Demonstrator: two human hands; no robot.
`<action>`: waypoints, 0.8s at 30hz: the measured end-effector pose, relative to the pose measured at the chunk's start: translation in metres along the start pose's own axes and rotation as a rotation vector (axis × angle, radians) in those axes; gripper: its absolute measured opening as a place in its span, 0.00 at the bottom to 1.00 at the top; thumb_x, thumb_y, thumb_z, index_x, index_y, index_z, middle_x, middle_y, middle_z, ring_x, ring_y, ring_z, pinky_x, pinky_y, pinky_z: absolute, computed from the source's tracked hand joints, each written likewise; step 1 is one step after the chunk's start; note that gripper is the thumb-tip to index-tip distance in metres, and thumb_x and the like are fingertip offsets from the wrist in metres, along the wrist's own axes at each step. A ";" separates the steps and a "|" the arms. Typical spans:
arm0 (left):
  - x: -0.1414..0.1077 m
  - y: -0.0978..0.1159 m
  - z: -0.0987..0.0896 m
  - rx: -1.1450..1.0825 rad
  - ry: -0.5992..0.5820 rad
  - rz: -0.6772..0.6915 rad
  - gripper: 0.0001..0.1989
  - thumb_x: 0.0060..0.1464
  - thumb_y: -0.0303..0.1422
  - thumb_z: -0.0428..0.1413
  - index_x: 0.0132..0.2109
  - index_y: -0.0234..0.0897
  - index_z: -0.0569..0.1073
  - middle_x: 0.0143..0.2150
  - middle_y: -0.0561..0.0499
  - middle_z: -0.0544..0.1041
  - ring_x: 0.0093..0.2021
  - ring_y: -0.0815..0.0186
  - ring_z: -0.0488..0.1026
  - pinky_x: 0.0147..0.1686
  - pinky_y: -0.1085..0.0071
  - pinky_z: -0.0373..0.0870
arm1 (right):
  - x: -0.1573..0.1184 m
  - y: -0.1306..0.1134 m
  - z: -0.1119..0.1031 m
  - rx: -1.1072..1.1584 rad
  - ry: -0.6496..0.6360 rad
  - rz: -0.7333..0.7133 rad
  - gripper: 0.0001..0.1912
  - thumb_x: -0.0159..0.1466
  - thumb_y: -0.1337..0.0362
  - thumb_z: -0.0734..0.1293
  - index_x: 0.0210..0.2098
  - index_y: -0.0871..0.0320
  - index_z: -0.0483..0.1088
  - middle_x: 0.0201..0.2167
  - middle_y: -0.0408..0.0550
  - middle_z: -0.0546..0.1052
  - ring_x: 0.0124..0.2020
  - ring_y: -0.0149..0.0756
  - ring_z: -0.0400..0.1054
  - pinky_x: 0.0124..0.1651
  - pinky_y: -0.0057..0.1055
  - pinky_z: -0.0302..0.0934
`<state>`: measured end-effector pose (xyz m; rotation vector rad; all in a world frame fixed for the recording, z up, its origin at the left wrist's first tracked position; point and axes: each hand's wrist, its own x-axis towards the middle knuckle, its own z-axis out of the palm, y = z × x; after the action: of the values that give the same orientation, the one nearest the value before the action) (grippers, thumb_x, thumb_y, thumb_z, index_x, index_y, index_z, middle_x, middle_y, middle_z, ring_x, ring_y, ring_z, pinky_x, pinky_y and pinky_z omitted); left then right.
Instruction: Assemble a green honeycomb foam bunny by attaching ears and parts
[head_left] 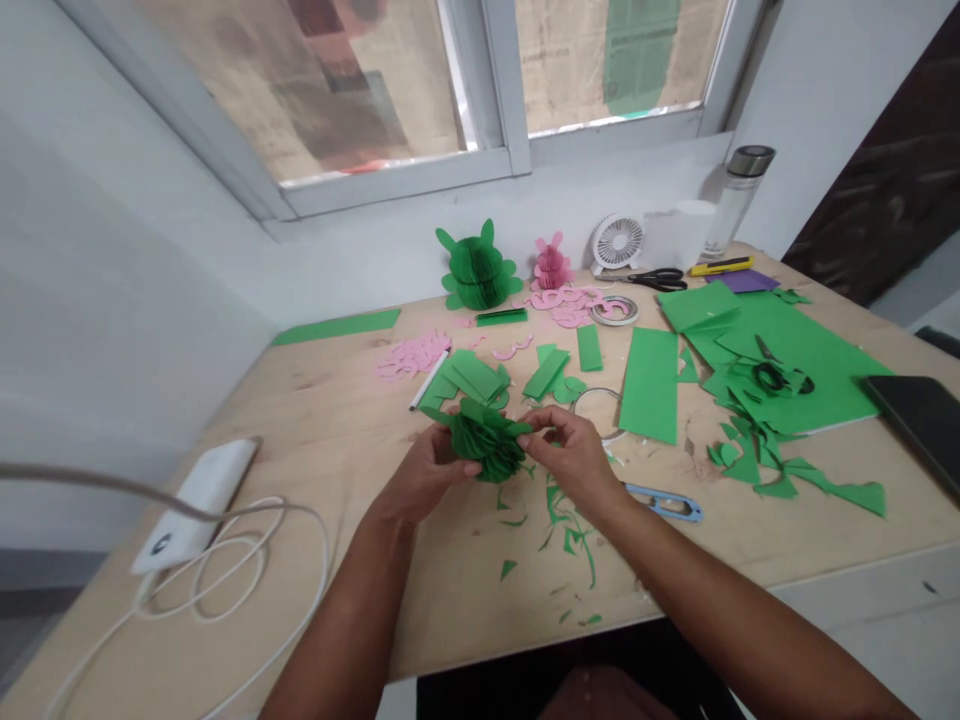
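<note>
A folded green paper figure (486, 443) with many pleats is held just above the table, between both hands. My left hand (429, 468) grips its left side, the thumb lying across the lower front. At its right edge, my right hand (570, 448) pinches a small green flap between thumb and fingertips. Behind the figure lie cut green paper pieces (474, 376) and a white pen (430, 380). Green scraps (574, 540) are scattered in front of it and to the right.
A finished-looking green figure (480, 272) and a smaller pink one (551, 264) stand by the wall. Black scissors (772, 375) rest on green sheets at right. A blue cutter (664, 502) lies beside my right forearm; a white power bank (196, 505) with cable is left.
</note>
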<state>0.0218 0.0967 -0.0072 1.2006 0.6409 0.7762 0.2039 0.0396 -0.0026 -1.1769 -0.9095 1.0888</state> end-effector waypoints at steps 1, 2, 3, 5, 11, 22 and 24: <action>0.000 0.000 0.000 0.001 -0.005 0.007 0.27 0.37 0.32 0.69 0.48 0.33 0.75 0.46 0.41 0.79 0.47 0.50 0.76 0.47 0.58 0.72 | 0.000 0.000 0.000 -0.006 -0.002 -0.001 0.05 0.48 0.63 0.70 0.26 0.56 0.73 0.25 0.41 0.74 0.24 0.29 0.61 0.28 0.28 0.53; 0.000 0.000 0.001 0.001 -0.006 0.014 0.27 0.37 0.32 0.69 0.48 0.33 0.75 0.46 0.41 0.79 0.48 0.50 0.75 0.48 0.58 0.72 | 0.000 0.000 0.000 -0.011 -0.005 -0.002 0.05 0.48 0.63 0.70 0.26 0.56 0.73 0.25 0.41 0.74 0.24 0.30 0.62 0.28 0.28 0.53; 0.000 0.000 0.001 0.003 -0.004 0.020 0.27 0.37 0.32 0.69 0.48 0.33 0.75 0.47 0.41 0.79 0.49 0.50 0.75 0.49 0.58 0.71 | 0.000 0.000 0.000 -0.016 -0.007 0.000 0.05 0.48 0.63 0.70 0.26 0.55 0.73 0.25 0.41 0.74 0.25 0.30 0.62 0.28 0.28 0.53; 0.001 -0.001 0.001 0.005 -0.004 0.023 0.27 0.38 0.32 0.68 0.49 0.33 0.74 0.48 0.40 0.79 0.49 0.50 0.75 0.49 0.57 0.71 | 0.000 0.000 0.000 -0.024 -0.009 0.005 0.06 0.48 0.63 0.70 0.27 0.55 0.73 0.25 0.42 0.74 0.26 0.31 0.63 0.28 0.27 0.53; 0.002 -0.002 0.000 0.003 -0.026 0.027 0.27 0.38 0.32 0.68 0.49 0.34 0.75 0.48 0.40 0.78 0.50 0.49 0.74 0.49 0.57 0.71 | 0.000 0.001 0.001 -0.002 -0.011 0.006 0.05 0.47 0.63 0.70 0.25 0.56 0.73 0.27 0.42 0.75 0.23 0.29 0.61 0.28 0.28 0.53; 0.003 -0.002 0.007 -0.098 0.005 -0.001 0.28 0.38 0.31 0.68 0.49 0.34 0.74 0.51 0.39 0.77 0.52 0.49 0.73 0.51 0.57 0.70 | 0.000 0.001 0.000 -0.017 -0.015 0.048 0.07 0.47 0.63 0.71 0.26 0.57 0.73 0.25 0.41 0.72 0.20 0.26 0.57 0.25 0.26 0.50; 0.003 -0.004 0.009 -0.120 0.017 -0.003 0.27 0.39 0.31 0.68 0.50 0.35 0.74 0.51 0.40 0.77 0.52 0.50 0.73 0.51 0.58 0.69 | 0.000 0.002 0.000 0.000 -0.016 0.058 0.07 0.47 0.62 0.71 0.26 0.57 0.72 0.24 0.40 0.70 0.20 0.26 0.56 0.24 0.25 0.49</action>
<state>0.0312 0.0934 -0.0085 1.0846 0.6016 0.8120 0.2032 0.0400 -0.0047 -1.2028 -0.8919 1.1463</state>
